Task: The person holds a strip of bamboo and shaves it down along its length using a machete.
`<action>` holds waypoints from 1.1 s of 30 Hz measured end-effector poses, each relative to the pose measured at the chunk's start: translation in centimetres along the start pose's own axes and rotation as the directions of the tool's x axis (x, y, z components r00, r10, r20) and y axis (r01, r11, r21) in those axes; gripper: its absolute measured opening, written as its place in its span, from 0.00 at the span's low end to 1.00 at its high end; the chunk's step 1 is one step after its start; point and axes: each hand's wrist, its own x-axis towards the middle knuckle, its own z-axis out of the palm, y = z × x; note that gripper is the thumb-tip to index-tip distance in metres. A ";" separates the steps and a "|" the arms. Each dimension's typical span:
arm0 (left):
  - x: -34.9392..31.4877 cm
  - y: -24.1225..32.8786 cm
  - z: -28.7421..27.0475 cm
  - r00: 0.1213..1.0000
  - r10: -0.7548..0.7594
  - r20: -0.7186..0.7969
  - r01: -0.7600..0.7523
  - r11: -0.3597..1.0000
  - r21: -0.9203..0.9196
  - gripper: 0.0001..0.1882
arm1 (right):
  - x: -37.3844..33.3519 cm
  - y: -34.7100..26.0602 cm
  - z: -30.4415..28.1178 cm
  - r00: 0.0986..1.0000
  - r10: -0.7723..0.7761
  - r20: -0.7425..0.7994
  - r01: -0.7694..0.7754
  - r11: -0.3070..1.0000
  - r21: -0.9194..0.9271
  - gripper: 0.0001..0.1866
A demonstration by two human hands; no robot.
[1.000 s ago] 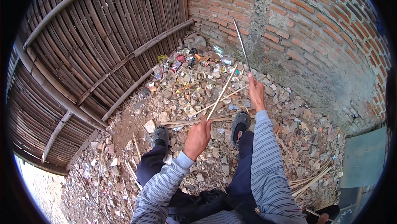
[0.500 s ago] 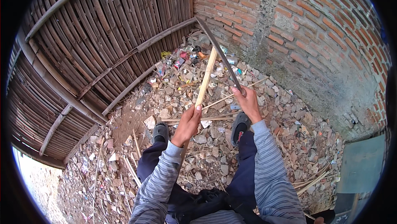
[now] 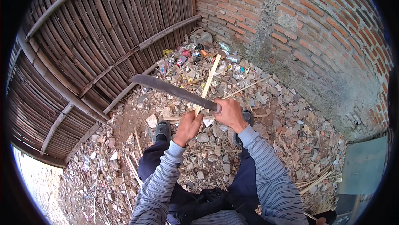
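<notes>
My right hand (image 3: 228,115) grips the handle of a long dark machete (image 3: 170,90), whose blade points left across the view toward the bamboo fence. My left hand (image 3: 189,126) holds the near end of a pale split bamboo strip (image 3: 209,81) that angles up and away over the rubble. The blade lies across the strip just above my left hand. Both striped grey sleeves come in from below, and my feet in dark sandals stand on the rubble under the hands.
A woven bamboo fence (image 3: 83,50) curves along the left. A red brick wall (image 3: 316,38) fills the right. Broken stones, litter and loose bamboo slivers (image 3: 249,86) cover the ground. A grey-green panel (image 3: 363,165) leans at the right.
The machete has swung from upright at the right down and leftward, and now lies across the strip. My hands have drawn closer together; the strip stands steeper than a second ago.
</notes>
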 end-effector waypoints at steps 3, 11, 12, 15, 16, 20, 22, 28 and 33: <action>0.0 1.0 0.3 0.952 -0.305 -0.033 0.288 0.924 -0.251 0.16 | -0.2 0.0 0.9 1.000 0.012 0.001 -0.012 0.996 0.089 0.06; -0.4 0.2 1.6 0.937 -0.336 -0.093 0.321 0.936 -0.144 0.13 | 0.1 0.1 0.6 0.998 -0.008 0.060 0.006 0.999 0.045 0.06; -0.1 0.4 1.5 0.932 -0.360 -0.034 0.348 0.920 -0.178 0.13 | 0.0 0.4 0.6 0.998 -0.014 0.056 0.012 0.999 0.035 0.06; 1.2 0.6 0.7 0.895 -0.410 0.174 0.443 0.856 -0.264 0.08 | 0.2 1.0 0.7 1.000 0.007 0.012 -0.007 1.000 0.009 0.08; 0.9 0.0 1.0 0.896 -0.409 0.173 0.442 0.857 -0.263 0.08 | 0.2 1.1 0.7 1.000 0.005 0.010 -0.005 1.000 0.010 0.08; 0.4 -1.4 1.9 0.964 -0.207 0.169 0.231 0.964 -0.134 0.10 | 0.6 1.1 0.5 1.000 -0.012 0.006 0.012 0.999 -0.052 0.11; 0.6 -1.0 1.9 0.968 -0.192 0.160 0.211 0.971 -0.113 0.11 | 0.5 1.3 0.3 1.000 -0.021 -0.008 0.021 0.996 -0.082 0.11; 0.8 -0.1 1.3 0.980 -0.105 0.172 0.118 0.991 -0.065 0.12 | 1.0 1.5 -0.4 0.997 -0.045 -0.062 0.037 0.993 -0.116 0.11; 0.2 -1.1 1.2 0.984 -0.056 0.167 0.062 0.998 -0.033 0.13 | 1.6 2.2 0.1 0.991 -0.037 -0.132 0.021 0.992 -0.121 0.14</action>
